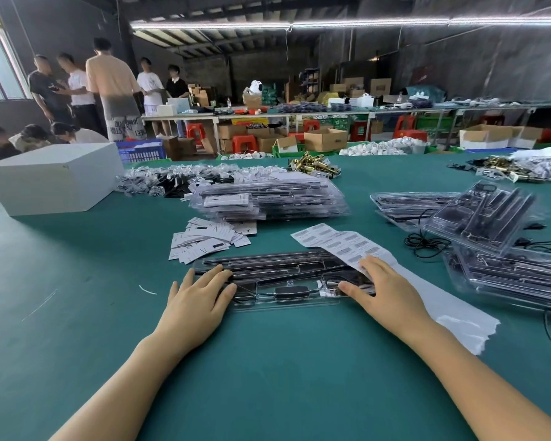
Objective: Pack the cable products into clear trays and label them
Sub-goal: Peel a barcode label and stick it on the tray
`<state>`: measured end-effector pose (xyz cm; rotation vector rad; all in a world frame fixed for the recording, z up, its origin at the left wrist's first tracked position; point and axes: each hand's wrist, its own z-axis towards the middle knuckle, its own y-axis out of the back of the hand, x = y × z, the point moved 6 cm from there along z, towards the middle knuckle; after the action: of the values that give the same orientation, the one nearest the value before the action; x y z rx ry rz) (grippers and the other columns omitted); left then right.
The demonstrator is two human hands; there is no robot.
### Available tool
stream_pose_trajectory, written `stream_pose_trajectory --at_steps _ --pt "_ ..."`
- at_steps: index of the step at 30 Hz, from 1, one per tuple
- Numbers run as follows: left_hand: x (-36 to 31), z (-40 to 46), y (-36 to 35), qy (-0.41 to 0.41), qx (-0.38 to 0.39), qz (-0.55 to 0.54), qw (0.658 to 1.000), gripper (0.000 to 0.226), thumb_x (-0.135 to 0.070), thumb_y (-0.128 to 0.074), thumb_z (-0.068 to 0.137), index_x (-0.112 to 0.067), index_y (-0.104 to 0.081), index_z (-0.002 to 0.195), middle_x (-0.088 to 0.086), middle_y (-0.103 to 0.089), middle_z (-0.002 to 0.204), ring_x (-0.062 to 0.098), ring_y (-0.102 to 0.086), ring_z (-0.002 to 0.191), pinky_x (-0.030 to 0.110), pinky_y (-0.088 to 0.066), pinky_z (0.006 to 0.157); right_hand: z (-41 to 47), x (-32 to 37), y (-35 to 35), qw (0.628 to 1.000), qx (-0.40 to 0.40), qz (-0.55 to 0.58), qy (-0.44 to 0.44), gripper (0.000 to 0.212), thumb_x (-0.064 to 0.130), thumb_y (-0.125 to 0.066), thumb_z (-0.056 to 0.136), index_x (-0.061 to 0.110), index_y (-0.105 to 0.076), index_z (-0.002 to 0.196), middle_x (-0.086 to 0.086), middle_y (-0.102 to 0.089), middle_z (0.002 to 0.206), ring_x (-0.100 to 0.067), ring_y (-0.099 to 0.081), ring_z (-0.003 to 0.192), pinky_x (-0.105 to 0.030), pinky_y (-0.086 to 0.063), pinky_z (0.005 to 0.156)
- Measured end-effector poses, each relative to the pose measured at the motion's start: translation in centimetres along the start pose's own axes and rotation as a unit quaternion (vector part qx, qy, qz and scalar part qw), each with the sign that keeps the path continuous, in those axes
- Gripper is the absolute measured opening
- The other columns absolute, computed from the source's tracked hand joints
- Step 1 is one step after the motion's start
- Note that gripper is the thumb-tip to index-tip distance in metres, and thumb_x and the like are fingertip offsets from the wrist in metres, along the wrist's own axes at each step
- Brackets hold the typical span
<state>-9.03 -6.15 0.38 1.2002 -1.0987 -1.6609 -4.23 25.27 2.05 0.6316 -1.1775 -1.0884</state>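
Observation:
A clear tray [280, 281] with black cable parts inside lies flat on the green table [77, 281] in front of me. My left hand [198, 300] presses on the tray's left end with straight fingers. My right hand [385, 291] rests flat on its right end and on a long strip of barcode labels [337, 240] that crosses the tray and runs off to the right.
A stack of packed clear trays [268, 195] sits behind, with loose white cards [207, 240] beside it. More trays [490, 218] and loose black cables [427, 243] lie at right. A white box [51, 176] stands at left. People stand at the back left.

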Motion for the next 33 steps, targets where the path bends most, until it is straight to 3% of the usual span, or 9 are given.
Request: stream_pose_trajectory --at_steps 7,10,12,16,17,19,22,27,33 --pt "-0.5 -0.1 0.7 -0.022 -0.054 0.006 0.998 0.043 -0.048 -0.032 0.1 -0.03 -0.047 0.136 -0.01 -0.041 0.147 0.029 -0.028 0.14 0.053 -0.019 0.113 -0.7 3.0 0.0 0.99 0.0 0.02 0.139 0.035 0.024 -0.065 0.09 0.011 -0.063 0.122 0.001 -0.053 0.138 -0.015 -0.052 0.124 -0.027 -0.04 0.102" --pt "-3.3 -1.3 3.1 -0.139 -0.199 -0.032 0.97 0.039 -0.034 -0.043 0.094 -0.005 -0.069 0.101 0.008 -0.068 0.099 0.035 -0.06 0.098 0.045 -0.048 0.088 -1.9 5.1 1.0 0.974 -0.11 0.017 0.196 0.011 0.004 -0.069 0.085 0.003 -0.073 0.095 -0.007 -0.07 0.109 -0.024 -0.068 0.097 -0.033 -0.055 0.08" --pt "-5.3 -2.5 4.2 -0.195 -0.264 -0.053 0.943 0.035 -0.029 -0.046 0.092 -0.005 -0.069 0.078 0.005 -0.064 0.073 0.03 -0.058 0.073 0.037 -0.048 0.07 -2.7 6.2 1.9 0.959 -0.198 0.029 0.198 0.008 -0.001 -0.074 0.078 0.002 -0.074 0.086 -0.008 -0.072 0.098 -0.026 -0.07 0.083 -0.035 -0.058 0.066" --pt "-8.5 -3.4 2.3 -0.118 -0.127 -0.282 0.944 0.023 -0.032 -0.057 0.094 -0.016 -0.07 0.084 -0.007 -0.069 0.076 0.009 -0.062 0.077 0.023 -0.046 0.074 -3.9 8.2 2.5 0.943 -0.264 0.038 0.198 0.008 0.008 -0.071 0.082 0.01 -0.075 0.089 -0.002 -0.072 0.092 -0.026 -0.067 0.074 -0.034 -0.055 0.063" --pt "-9.0 -3.4 1.2 -0.06 -0.035 -0.407 0.911 0.023 -0.034 -0.058 0.093 -0.015 -0.071 0.09 -0.005 -0.072 0.085 0.008 -0.065 0.086 0.02 -0.049 0.079 -4.2 8.8 2.4 0.941 -0.262 0.041 0.212 0.01 0.013 -0.068 0.084 0.011 -0.075 0.091 -0.001 -0.072 0.093 -0.024 -0.067 0.075 -0.034 -0.054 0.064" --pt "-10.2 -3.5 -0.7 0.018 0.102 -0.638 0.763 0.029 -0.032 -0.059 0.089 -0.005 -0.065 0.096 0.007 -0.072 0.1 0.016 -0.067 0.101 0.026 -0.054 0.086 -4.8 10.1 1.7 0.936 -0.237 0.038 0.256 0.014 0.017 -0.065 0.085 0.012 -0.075 0.094 0.0 -0.073 0.096 -0.021 -0.069 0.08 -0.033 -0.055 0.067" --pt "-10.0 -3.6 -0.9 0.047 0.115 -0.766 0.63 0.018 -0.019 -0.061 0.085 -0.004 -0.056 0.092 0.013 -0.071 0.098 0.021 -0.069 0.094 0.027 -0.056 0.077 -5.2 11.3 0.2 0.932 -0.162 0.052 0.321 0.018 0.018 -0.064 0.087 0.011 -0.073 0.1 -0.002 -0.071 0.106 -0.019 -0.068 0.09 -0.031 -0.055 0.072" --pt "-8.8 -3.1 -1.1 0.076 0.101 -0.778 0.615 0.031 -0.009 -0.058 0.084 -0.002 -0.06 0.113 0.016 -0.07 0.109 0.022 -0.07 0.091 0.029 -0.057 0.072 -5.5 11.6 -0.6 0.923 -0.103 0.071 0.364 0.022 0.015 -0.063 0.089 0.009 -0.07 0.11 -0.007 -0.067 0.116 -0.023 -0.066 0.099 -0.032 -0.054 0.083" --pt "-8.7 -2.9 -1.4 0.079 0.115 -0.783 0.607 0.031 -0.007 -0.06 0.079 0.001 -0.063 0.11 0.019 -0.07 0.108 0.026 -0.071 0.089 0.033 -0.058 0.071 -4.2 9.4 0.8 0.95 -0.202 0.096 0.216 0.032 0.022 -0.073 0.08 0.005 -0.071 0.107 -0.008 -0.066 0.11 -0.026 -0.063 0.099 -0.029 -0.046 0.092"
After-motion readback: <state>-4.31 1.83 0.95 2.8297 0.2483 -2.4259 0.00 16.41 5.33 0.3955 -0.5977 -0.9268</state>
